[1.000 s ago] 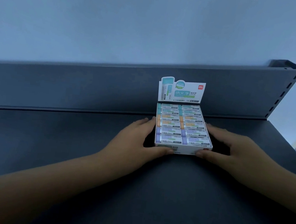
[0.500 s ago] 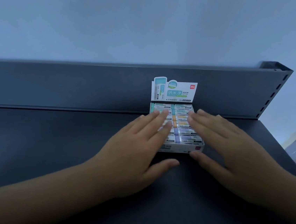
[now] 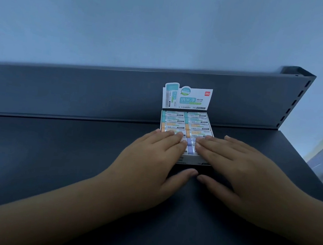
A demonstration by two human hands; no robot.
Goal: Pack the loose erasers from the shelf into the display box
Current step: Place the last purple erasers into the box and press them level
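Cardboard box (image 3: 186, 101): left hand (image 3: 148, 161), right hand (image 3: 239, 168) flat

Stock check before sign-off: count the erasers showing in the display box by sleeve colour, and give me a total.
Teal erasers: 4
Orange erasers: 4
Purple erasers: 2 showing; more may lie under the left hand and the right hand
Total: 10 in view

A single head-worn camera is looking forward and down, at close range, onto a dark shelf (image 3: 53, 160) against a wall (image 3: 127, 19).
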